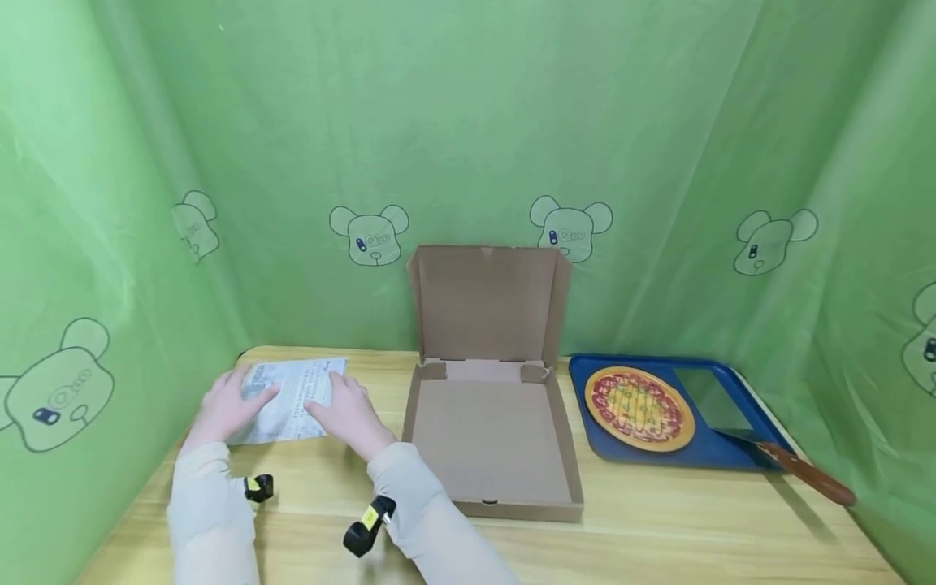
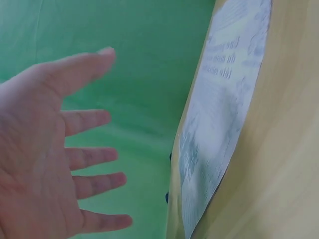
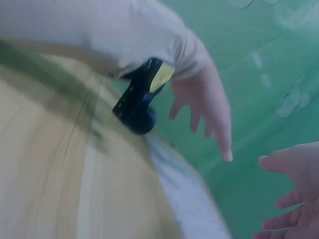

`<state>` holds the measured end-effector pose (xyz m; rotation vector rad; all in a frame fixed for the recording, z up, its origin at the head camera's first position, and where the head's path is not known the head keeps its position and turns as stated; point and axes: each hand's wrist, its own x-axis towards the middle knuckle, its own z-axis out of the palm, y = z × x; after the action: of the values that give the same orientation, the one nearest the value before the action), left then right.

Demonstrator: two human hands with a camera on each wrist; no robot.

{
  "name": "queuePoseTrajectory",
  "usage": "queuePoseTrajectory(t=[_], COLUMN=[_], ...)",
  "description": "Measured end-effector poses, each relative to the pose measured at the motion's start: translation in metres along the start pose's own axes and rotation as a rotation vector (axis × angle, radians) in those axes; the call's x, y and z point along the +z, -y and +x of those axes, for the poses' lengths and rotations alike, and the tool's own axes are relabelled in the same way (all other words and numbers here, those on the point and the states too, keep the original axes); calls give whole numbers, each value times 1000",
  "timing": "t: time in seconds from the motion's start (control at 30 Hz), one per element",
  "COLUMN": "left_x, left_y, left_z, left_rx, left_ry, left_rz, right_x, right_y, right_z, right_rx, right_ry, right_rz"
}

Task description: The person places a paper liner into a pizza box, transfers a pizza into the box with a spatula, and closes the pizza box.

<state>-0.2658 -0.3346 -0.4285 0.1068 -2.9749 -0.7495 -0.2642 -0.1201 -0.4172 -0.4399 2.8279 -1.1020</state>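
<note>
A printed sheet of paper [image 1: 292, 400] lies on the left part of the table. Over its left edge hovers my left hand [image 1: 227, 406]; in the left wrist view this hand [image 2: 45, 159] has its fingers spread and straight, apart from the sheet [image 2: 219, 104]. My right hand [image 1: 351, 416] is at the sheet's right edge, thumb pointing toward the other hand. In the right wrist view the right hand [image 3: 299, 194] shows at the lower right, fingers extended and holding nothing, facing the left hand [image 3: 207, 97].
An open cardboard pizza box [image 1: 493, 439] stands mid-table, lid upright. To its right is a blue tray [image 1: 578, 374] with a pizza [image 1: 639, 409] and a wooden-handled spatula [image 1: 804, 470] overhanging the tray's right side. Green curtains [image 1: 468, 122] surround the table.
</note>
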Motion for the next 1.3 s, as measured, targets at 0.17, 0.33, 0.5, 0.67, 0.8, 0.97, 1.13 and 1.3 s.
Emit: queuePoseTrajectory(t=[0.17,0.33,0.5,0.67,0.8,0.97,1.13,1.3], left_x=[-2,4,4,-1,-3,-6,-5,-5], left_y=[10,20,26,28,26,21,21,22], left_z=[2,16,28,30,32,36,36,34], left_rx=[-52,-97,-150,-206,-243,-272,-304,-330], left_ry=[109,154,170,174,204,222,214,197], left_rz=[-7,32,72,78,57,31,-12,-58], right_x=[13,22,24,22,21,22,22,22], right_y=[-6,-19,-26,-26,-26,-28,-31,-32], right_z=[13,20,24,22,21,21,22,24], right_rx=[132,242,315,374,395,398,386,388], right_ry=[33,36,44,84,84,80,80,76], right_rz=[139,349,637,794,808,815,832,834])
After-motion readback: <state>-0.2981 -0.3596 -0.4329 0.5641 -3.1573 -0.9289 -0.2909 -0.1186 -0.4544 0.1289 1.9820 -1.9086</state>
